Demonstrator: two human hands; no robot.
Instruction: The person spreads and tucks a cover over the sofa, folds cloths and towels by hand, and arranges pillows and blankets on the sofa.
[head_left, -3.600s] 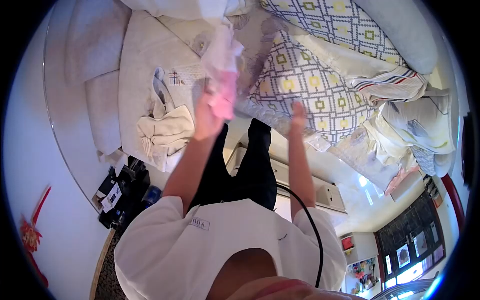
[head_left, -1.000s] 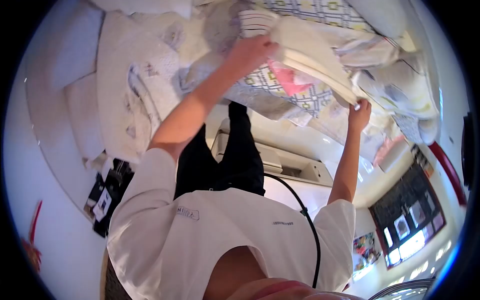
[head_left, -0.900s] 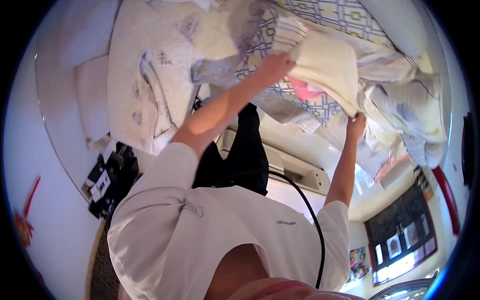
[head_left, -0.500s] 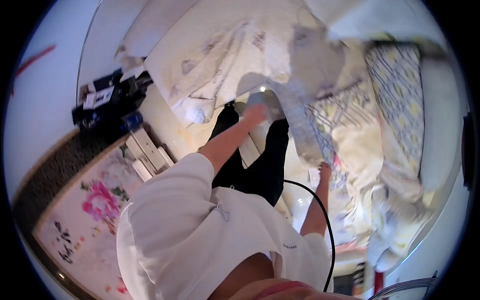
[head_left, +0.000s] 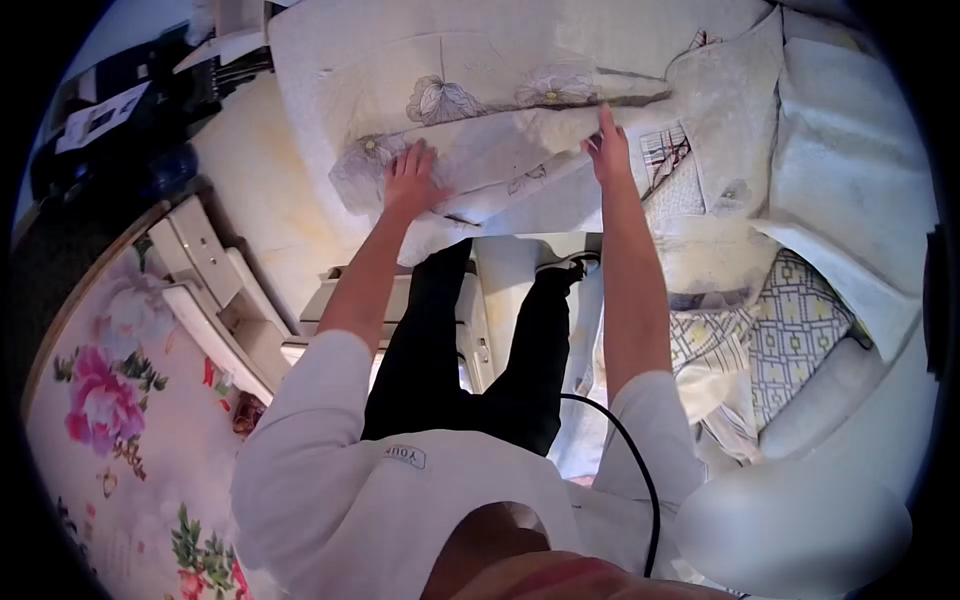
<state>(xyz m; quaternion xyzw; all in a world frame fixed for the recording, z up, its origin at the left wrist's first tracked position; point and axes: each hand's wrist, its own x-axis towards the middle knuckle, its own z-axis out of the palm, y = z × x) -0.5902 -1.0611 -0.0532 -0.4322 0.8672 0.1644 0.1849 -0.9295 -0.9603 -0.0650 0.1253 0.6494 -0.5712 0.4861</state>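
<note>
A pale cloth with grey flower prints (head_left: 480, 150) lies over the cream cover, its folded edge running crosswise in front of me. My left hand (head_left: 412, 182) rests flat on it with the fingers spread. Farther right, my right hand (head_left: 608, 150) is at the cloth's upper edge, index finger stretched out and the other fingers curled. Whether it pinches any fabric is too small to tell. Beside that hand lies a piece with a red and blue checked patch (head_left: 667, 150).
Patterned pillows (head_left: 800, 325) and crumpled cloths lie at the right. A pale cushion (head_left: 850, 150) stands at the upper right. A flower-printed panel (head_left: 110, 400) and open drawers (head_left: 235, 310) are at the left, below black items (head_left: 100, 120).
The view has swung toward the other side. My hands have left the cream cloth, which lies among the patterned pillows, and are now on the flower-printed cloth.
</note>
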